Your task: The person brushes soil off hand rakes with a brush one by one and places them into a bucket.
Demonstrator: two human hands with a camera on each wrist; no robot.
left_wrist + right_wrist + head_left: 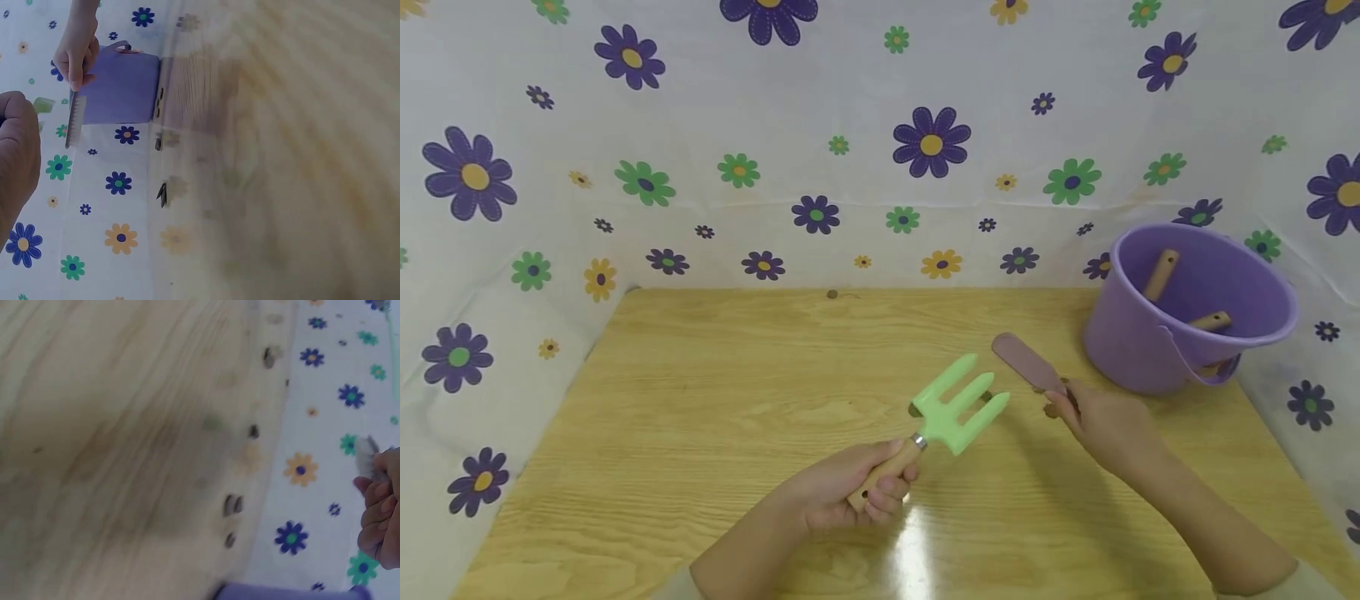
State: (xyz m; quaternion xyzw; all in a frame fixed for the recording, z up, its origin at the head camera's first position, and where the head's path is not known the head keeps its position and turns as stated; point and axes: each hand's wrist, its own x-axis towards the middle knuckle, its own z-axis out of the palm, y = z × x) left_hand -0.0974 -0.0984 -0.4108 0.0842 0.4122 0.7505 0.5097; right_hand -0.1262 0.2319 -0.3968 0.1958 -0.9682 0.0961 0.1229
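My left hand (pixel 842 487) grips the wooden handle of a green three-pronged garden hand fork (pixel 938 423), held over the middle of the table with its tines angled up to the right. To its right, my right hand (pixel 1112 425) holds a brush (pixel 1030 364) whose mauve-brown back faces up in the head view. Pale bristles show on the brush (pixel 75 119) in the left wrist view. Fork and brush are apart. Small dark brown bits lie on the table under and near both tools, some partly hidden; one bit (pixel 987 396) shows between the tines.
A purple bucket (pixel 1138 342) stands at the table's back right, with two wooden handles (pixel 1162 275) visible inside. Another brown bit (pixel 832 294) lies at the back edge of the wooden table (pixel 715 400). A white flowered cloth (pixel 850 92) hangs behind and along both sides.
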